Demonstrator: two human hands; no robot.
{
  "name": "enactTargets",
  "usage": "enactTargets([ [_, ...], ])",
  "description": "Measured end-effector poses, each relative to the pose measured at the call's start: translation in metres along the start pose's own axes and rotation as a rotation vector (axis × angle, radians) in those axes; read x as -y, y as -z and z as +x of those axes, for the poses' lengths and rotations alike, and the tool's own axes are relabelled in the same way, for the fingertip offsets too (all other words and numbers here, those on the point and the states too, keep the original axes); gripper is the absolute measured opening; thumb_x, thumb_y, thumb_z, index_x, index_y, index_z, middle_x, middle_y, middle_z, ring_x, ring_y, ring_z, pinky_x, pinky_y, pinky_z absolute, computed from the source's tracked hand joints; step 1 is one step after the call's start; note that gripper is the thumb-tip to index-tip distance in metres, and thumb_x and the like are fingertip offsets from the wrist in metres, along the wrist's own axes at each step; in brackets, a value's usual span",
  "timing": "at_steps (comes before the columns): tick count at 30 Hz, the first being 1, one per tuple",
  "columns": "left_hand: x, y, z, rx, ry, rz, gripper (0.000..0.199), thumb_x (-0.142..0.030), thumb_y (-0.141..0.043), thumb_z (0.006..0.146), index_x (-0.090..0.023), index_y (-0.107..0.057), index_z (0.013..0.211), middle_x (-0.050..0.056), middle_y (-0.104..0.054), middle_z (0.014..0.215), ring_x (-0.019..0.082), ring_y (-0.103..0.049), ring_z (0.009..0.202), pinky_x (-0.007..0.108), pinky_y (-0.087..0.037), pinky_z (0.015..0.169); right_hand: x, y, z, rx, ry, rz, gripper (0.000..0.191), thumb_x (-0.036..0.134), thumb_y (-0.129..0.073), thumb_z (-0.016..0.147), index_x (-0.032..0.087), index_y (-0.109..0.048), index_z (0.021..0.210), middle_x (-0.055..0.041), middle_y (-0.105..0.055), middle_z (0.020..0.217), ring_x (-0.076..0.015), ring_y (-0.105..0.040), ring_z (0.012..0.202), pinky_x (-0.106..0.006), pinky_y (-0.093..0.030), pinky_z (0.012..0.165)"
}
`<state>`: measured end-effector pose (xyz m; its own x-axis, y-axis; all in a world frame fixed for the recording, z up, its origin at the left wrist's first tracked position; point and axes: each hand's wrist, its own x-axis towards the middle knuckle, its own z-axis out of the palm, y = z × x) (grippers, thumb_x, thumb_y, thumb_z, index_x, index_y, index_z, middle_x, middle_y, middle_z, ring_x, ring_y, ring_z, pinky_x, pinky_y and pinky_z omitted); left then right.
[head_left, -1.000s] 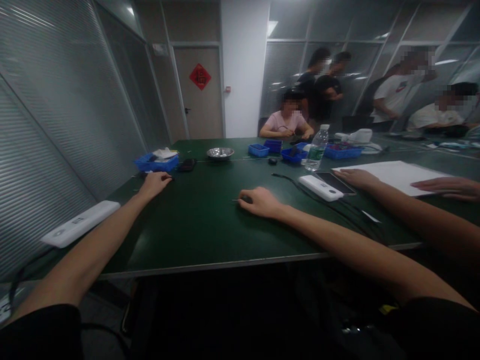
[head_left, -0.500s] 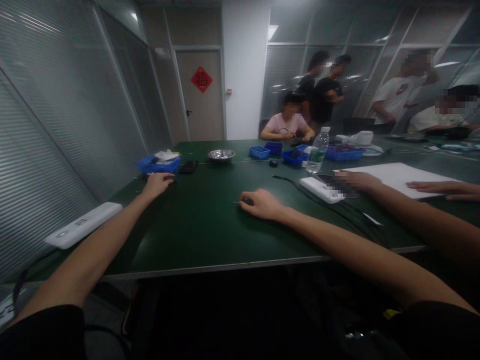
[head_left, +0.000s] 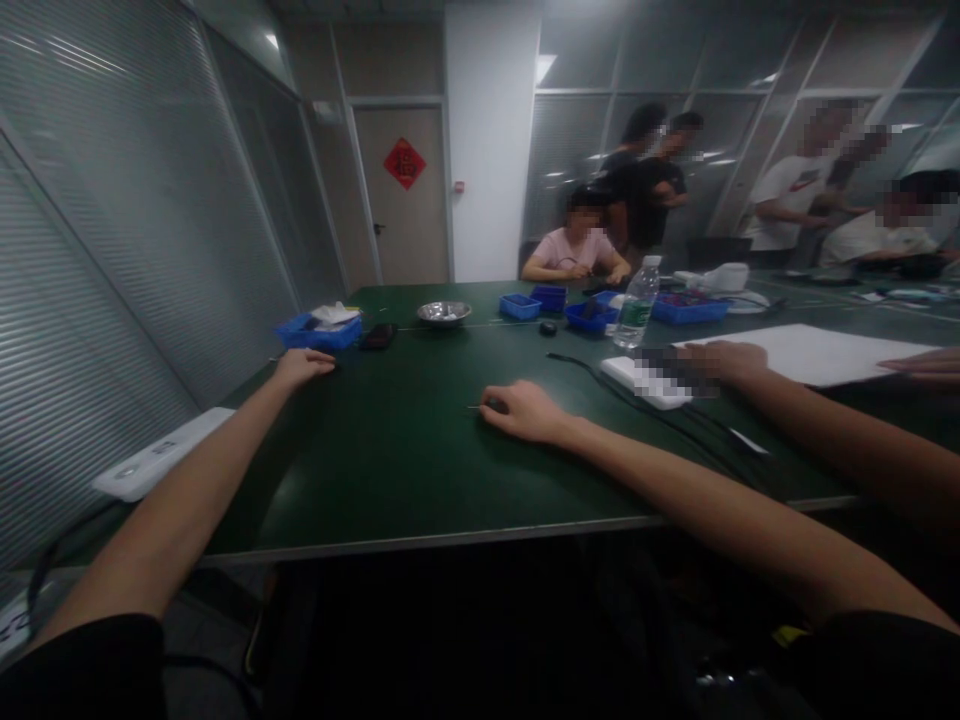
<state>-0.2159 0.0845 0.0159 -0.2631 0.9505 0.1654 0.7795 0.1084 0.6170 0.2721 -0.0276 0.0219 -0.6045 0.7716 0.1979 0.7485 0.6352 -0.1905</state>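
Observation:
My left hand [head_left: 302,368] is over the table's left side, just in front of a blue tray [head_left: 319,330] with white tissue-like material in it. Its fingers are pressed together, and a small dark spot shows at the fingertips, too small to name. Near the middle of the green table [head_left: 390,440] rests my right hand [head_left: 525,410], its fingers curled round a small dark object. A thin, light pin-like tip [head_left: 472,407] sticks out to the left of those fingers. The shape of the rest is hidden by the hand.
A metal bowl [head_left: 444,314], a black wallet-like item [head_left: 379,336] and several blue trays stand farther back. A bottle [head_left: 636,305], cables and a white power strip [head_left: 645,380] lie to the right, beside another person's hand [head_left: 731,360] and white paper [head_left: 817,352]. Another white strip [head_left: 161,450] is left.
My left hand has shifted slightly left and its fingers look straighter. My right hand has hardly moved. At the right edge, another person's hand has slid right over the paper.

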Motion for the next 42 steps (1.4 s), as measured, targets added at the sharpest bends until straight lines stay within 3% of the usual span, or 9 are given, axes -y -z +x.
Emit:
enactTargets([
  [5, 0.007, 0.013, -0.001, 0.055, 0.087, -0.128, 0.026, -0.029, -0.083, 0.065, -0.018, -0.084, 0.089, 0.006, -0.079, 0.09, 0.023, -0.069, 0.085, 0.031, -0.057, 0.079, 0.002, 0.002, -0.001, 0.008, 0.009, 0.031, 0.03, 0.044, -0.055, 0.102, 0.024, -0.073, 0.115, -0.004, -0.074, 0.085, -0.0159, -0.063, 0.07, -0.025, -0.036, 0.063],
  [9, -0.001, 0.008, -0.005, 0.142, -0.008, -0.133, 0.028, -0.032, -0.085, 0.066, -0.02, -0.084, 0.091, 0.007, -0.08, 0.096, 0.025, -0.071, 0.095, 0.035, -0.056, 0.091, 0.0, -0.002, 0.0, -0.024, 0.015, 0.023, 0.031, 0.045, -0.054, 0.103, 0.023, -0.072, 0.115, -0.0044, -0.074, 0.086, -0.0164, -0.064, 0.072, -0.025, -0.036, 0.065],
  [11, -0.022, -0.008, -0.015, 0.25, -0.12, -0.136, 0.032, -0.035, -0.086, 0.069, -0.022, -0.084, 0.098, 0.008, -0.08, 0.106, 0.027, -0.071, 0.105, 0.039, -0.053, 0.101, -0.001, -0.005, 0.001, -0.054, 0.027, 0.025, 0.032, 0.046, -0.053, 0.103, 0.023, -0.072, 0.117, -0.0045, -0.073, 0.086, -0.0166, -0.063, 0.073, -0.026, -0.036, 0.065],
  [14, -0.071, -0.048, -0.045, 0.439, -0.337, -0.206, 0.036, -0.041, -0.084, 0.075, -0.025, -0.083, 0.107, 0.007, -0.078, 0.119, 0.027, -0.069, 0.115, 0.041, -0.049, 0.109, -0.003, -0.007, 0.001, -0.092, 0.058, 0.051, 0.033, 0.046, -0.053, 0.104, 0.022, -0.07, 0.118, -0.0041, -0.072, 0.086, -0.0157, -0.061, 0.071, -0.026, -0.035, 0.066],
  [17, -0.118, -0.087, -0.088, 0.591, -0.543, -0.317, 0.036, -0.045, -0.081, 0.081, -0.024, -0.082, 0.11, 0.007, -0.078, 0.119, 0.026, -0.071, 0.113, 0.041, -0.052, 0.105, -0.004, -0.007, 0.001, -0.101, 0.077, 0.062, 0.032, 0.045, -0.055, 0.103, 0.022, -0.07, 0.117, -0.0036, -0.071, 0.085, -0.0154, -0.06, 0.071, -0.026, -0.034, 0.066],
  [20, -0.143, -0.107, -0.122, 0.658, -0.662, -0.392, 0.036, -0.046, -0.079, 0.085, -0.02, -0.082, 0.11, 0.009, -0.079, 0.113, 0.025, -0.072, 0.104, 0.04, -0.055, 0.098, -0.003, -0.008, 0.001, -0.098, 0.062, 0.056, 0.03, 0.043, -0.056, 0.101, 0.021, -0.071, 0.115, -0.0033, -0.071, 0.084, -0.0151, -0.059, 0.07, -0.026, -0.033, 0.066],
  [24, -0.147, -0.108, -0.138, 0.599, -0.741, -0.425, 0.031, -0.043, -0.077, 0.088, -0.019, -0.082, 0.108, 0.009, -0.078, 0.111, 0.024, -0.072, 0.103, 0.038, -0.054, 0.097, -0.003, -0.008, 0.001, -0.104, 0.059, 0.046, 0.028, 0.041, -0.057, 0.099, 0.021, -0.072, 0.112, -0.0028, -0.07, 0.082, -0.0147, -0.058, 0.068, -0.026, -0.033, 0.065],
  [32, -0.149, -0.104, -0.139, 0.581, -0.734, -0.393, 0.028, -0.039, -0.076, 0.089, -0.018, -0.082, 0.106, 0.009, -0.077, 0.11, 0.023, -0.071, 0.103, 0.037, -0.054, 0.095, 0.001, -0.005, -0.001, -0.071, 0.054, 0.046, 0.025, 0.04, -0.059, 0.096, 0.022, -0.073, 0.106, -0.0024, -0.07, 0.078, -0.0146, -0.057, 0.066, -0.026, -0.032, 0.063],
  [42, -0.15, -0.103, -0.143, 0.583, -0.78, -0.378, 0.029, -0.043, -0.073, 0.092, -0.02, -0.082, 0.106, 0.01, -0.076, 0.11, 0.024, -0.07, 0.103, 0.038, -0.053, 0.095, 0.002, -0.007, -0.002, -0.062, 0.119, 0.014, 0.028, 0.04, -0.054, 0.101, 0.022, -0.07, 0.114, -0.003, -0.071, 0.083, -0.0157, -0.059, 0.07, -0.026, -0.034, 0.067],
])
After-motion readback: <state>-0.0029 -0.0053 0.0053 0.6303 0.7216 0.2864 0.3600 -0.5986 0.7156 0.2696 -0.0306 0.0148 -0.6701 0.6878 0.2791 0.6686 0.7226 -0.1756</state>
